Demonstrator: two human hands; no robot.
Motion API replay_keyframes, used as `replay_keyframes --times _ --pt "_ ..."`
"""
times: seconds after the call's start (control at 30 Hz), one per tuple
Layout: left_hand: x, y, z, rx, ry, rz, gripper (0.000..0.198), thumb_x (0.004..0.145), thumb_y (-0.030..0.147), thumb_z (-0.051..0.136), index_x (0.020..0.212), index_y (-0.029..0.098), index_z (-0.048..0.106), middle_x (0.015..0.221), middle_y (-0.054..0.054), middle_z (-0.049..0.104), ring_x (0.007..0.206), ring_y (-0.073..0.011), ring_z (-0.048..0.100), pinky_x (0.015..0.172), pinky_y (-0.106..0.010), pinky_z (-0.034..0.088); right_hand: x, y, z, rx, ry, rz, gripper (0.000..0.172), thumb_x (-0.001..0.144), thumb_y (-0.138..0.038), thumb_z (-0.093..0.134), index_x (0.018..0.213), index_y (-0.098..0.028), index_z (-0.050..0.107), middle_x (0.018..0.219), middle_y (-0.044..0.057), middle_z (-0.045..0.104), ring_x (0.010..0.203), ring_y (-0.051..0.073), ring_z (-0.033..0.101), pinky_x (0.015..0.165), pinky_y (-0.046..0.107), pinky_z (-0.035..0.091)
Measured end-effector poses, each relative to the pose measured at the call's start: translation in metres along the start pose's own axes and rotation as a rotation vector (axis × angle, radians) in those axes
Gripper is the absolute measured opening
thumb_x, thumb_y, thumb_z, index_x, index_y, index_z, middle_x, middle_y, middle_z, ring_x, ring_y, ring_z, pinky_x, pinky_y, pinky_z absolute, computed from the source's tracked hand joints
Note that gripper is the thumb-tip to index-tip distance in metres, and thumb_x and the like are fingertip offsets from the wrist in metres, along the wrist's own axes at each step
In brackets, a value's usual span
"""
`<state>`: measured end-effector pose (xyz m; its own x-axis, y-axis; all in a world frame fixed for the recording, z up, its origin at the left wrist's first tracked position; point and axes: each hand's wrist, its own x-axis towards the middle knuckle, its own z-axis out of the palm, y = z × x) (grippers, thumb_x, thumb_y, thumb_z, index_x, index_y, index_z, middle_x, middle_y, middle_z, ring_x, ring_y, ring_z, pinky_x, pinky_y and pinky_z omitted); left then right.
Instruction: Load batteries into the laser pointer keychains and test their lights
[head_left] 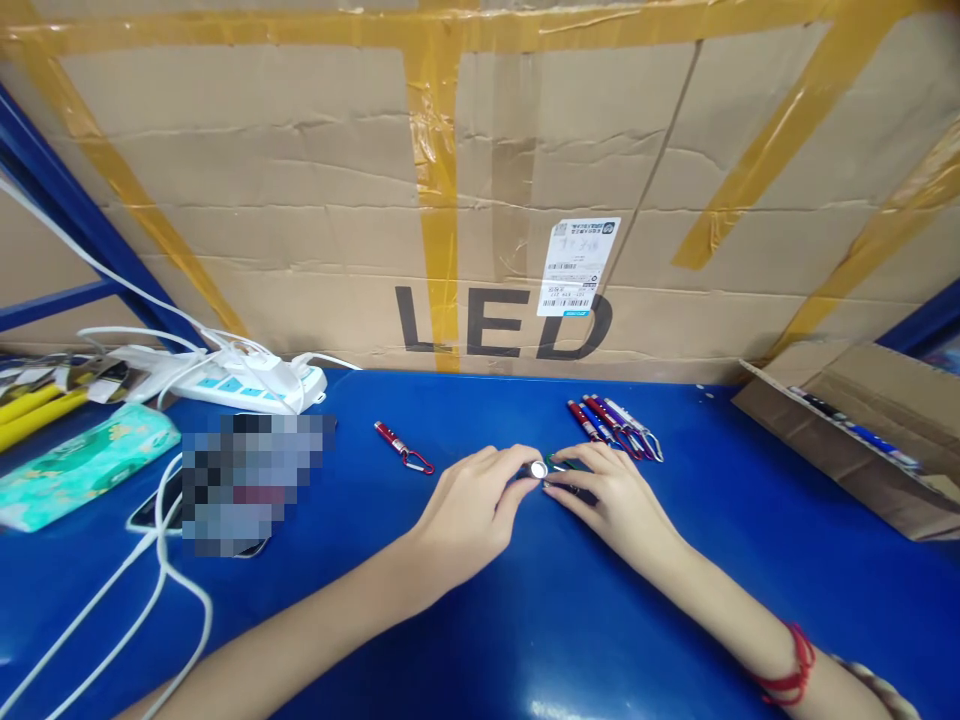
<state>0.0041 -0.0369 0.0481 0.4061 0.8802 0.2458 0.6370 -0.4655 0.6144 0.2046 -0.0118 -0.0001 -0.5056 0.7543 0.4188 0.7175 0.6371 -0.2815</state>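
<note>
Between the thumb and index finger of my left hand (472, 505) is a small dark flashlight (537, 469), its pale round end facing me. My right hand (619, 495) meets it from the other side, fingers curled in a pinch around a green carabiner clip (561, 463), which is mostly hidden by the fingertips. Just beyond my right hand lie several keychain flashlights (604, 420) in red, blue and purple, side by side with their clips toward me. One red keychain flashlight (390, 437) rests alone to the left of my left hand.
At right stands an open cardboard box (840, 460) with pen-like items inside. On the left are a white power strip (247, 385), white cables (161, 560), a green tissue pack (82, 465) and a blurred-out object (247, 490). A large carton (337, 200) backs the blue table (480, 660).
</note>
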Motion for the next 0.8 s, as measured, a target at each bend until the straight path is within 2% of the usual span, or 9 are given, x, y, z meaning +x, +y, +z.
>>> replay_keyframes --times 0.13,0.27,0.33,0.43,0.5,0.57,0.67,0.8 --pt "-0.017 -0.002 0.005 -0.171 -0.001 -0.074 0.011 0.09 0.024 0.044 0.097 0.024 0.052 0.092 0.002 0.062 0.083 -0.0125 0.057 0.071 -0.022 0.041 0.001 0.001 0.0 0.144 -0.065 0.082 0.009 0.082 -0.028 0.062 0.085 -0.021 0.067 0.097 0.006 0.062 0.092 0.022 0.056 0.082 0.041 0.044" --pt "-0.029 0.0 0.007 -0.297 -0.075 -0.177 0.013 0.09 0.026 0.042 0.098 0.023 0.051 0.085 0.001 0.061 0.075 -0.0123 0.056 0.065 -0.022 0.041 0.002 -0.002 -0.001 0.229 -0.122 0.096 0.006 0.081 -0.027 0.064 0.08 -0.022 0.066 0.094 0.005 0.061 0.092 0.021 0.056 0.082 0.04 0.044" --pt "-0.033 0.001 0.009 -0.352 -0.113 -0.221 0.014 0.091 0.027 0.04 0.099 0.023 0.051 0.085 0.001 0.06 0.074 -0.0122 0.056 0.065 -0.022 0.041 0.002 -0.007 -0.002 0.23 -0.083 0.058 0.004 0.081 -0.025 0.063 0.08 -0.022 0.066 0.095 0.006 0.061 0.092 0.021 0.056 0.082 0.04 0.044" --pt "-0.037 0.0 0.013 -0.389 -0.152 -0.237 0.015 0.092 0.025 0.039 0.098 0.022 0.051 0.087 0.001 0.059 0.074 -0.0119 0.054 0.067 -0.023 0.041 0.002 -0.019 -0.007 0.275 0.1 0.029 0.004 0.08 -0.022 0.064 0.082 -0.02 0.067 0.093 0.006 0.063 0.088 0.019 0.058 0.079 0.037 0.047" --pt "-0.04 -0.002 0.015 -0.392 -0.154 -0.224 0.015 0.092 0.024 0.038 0.099 0.021 0.052 0.088 0.0 0.059 0.074 -0.0119 0.053 0.067 -0.023 0.04 0.0 -0.03 -0.012 0.349 0.22 0.041 0.004 0.079 -0.021 0.066 0.082 -0.02 0.067 0.087 0.004 0.066 0.082 0.017 0.06 0.072 0.03 0.05" --pt "-0.042 -0.003 0.017 -0.406 -0.149 -0.208 0.016 0.092 0.024 0.038 0.101 0.021 0.052 0.089 0.0 0.059 0.076 -0.0121 0.053 0.069 -0.023 0.039 -0.002 -0.041 -0.016 0.43 0.276 0.023 0.007 0.077 -0.016 0.067 0.083 -0.02 0.066 0.082 0.002 0.068 0.077 0.014 0.062 0.061 0.024 0.05" --pt "-0.044 -0.004 0.018 -0.46 -0.15 -0.198 0.018 0.093 0.024 0.038 0.102 0.021 0.053 0.087 0.0 0.059 0.077 -0.0117 0.054 0.07 -0.023 0.039 -0.004 -0.052 -0.019 0.496 0.267 -0.069 0.018 0.076 -0.008 0.066 0.09 -0.02 0.066 0.084 0.002 0.069 0.075 0.013 0.062 0.063 0.024 0.052" --pt "-0.044 -0.005 0.019 -0.504 -0.118 -0.19 0.018 0.093 0.024 0.036 0.1 0.02 0.052 0.082 0.001 0.058 0.074 -0.0107 0.053 0.069 -0.022 0.04 -0.004 -0.054 -0.019 0.437 0.195 -0.168 0.022 0.078 -0.005 0.063 0.096 -0.018 0.067 0.093 0.005 0.068 0.08 0.014 0.062 0.07 0.027 0.053"
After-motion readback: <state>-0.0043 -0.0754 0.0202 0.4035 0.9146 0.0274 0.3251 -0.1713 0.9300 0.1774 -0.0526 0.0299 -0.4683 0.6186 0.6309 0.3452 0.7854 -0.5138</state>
